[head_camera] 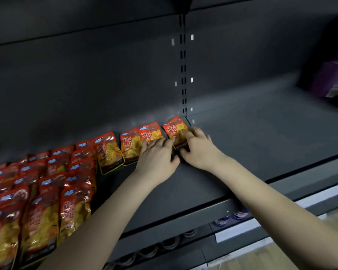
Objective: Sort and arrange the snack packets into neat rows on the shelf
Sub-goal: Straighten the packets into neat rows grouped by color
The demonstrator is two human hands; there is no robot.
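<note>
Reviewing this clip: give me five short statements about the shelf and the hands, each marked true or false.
1. The left hand and the right hand both touch back-row packets. True.
2. The rightmost packet lies to the right of the slotted upright. False: it lies just left of the upright's foot.
3. The packets are mostly green. False: they are red-orange with yellow.
4. A purple pack, blurred, sits at the far right. True.
5. The shelf holds packets only along its back. False: several rows fill its left part up to the front edge.
</note>
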